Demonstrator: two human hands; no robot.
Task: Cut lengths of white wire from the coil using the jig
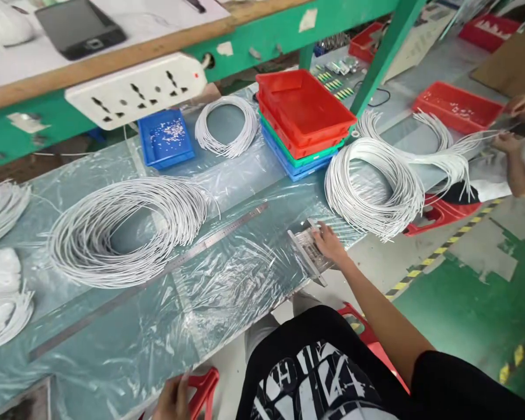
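Along the front edge of the long green-topped workbench, the person's left hand is at the lower border of the view, beside a red plastic stool. The hand is partly cut off; whether it grips anything cannot be told. Farther right, a small grey metal fixture with a flat side plate sits at the bench's front edge. The right hand rests on the fixture, fingers laid over its top; the thumb side is unclear, so a closed grip cannot be confirmed.

Caution: a pull toward the body could tip the fixture off the bench, because it sits at the edge. Wrinkled clear plastic film could bunch beneath it and hinder sliding. A push to the right could snag the round coil of thin white wire, whose loose strands lie near.

At the left of the surface, a broad oval coil of white wire lies along a long steel ruler. A white plastic power strip is mounted on a green beam above. Next come a shallow blue plastic tray with small white pieces, a smaller white wire coil, and a stack of red, green and blue plastic trays. At the far right, a co-worker's hand is at the wire ends; yellow-and-black tape crosses the green-and-grey floor.
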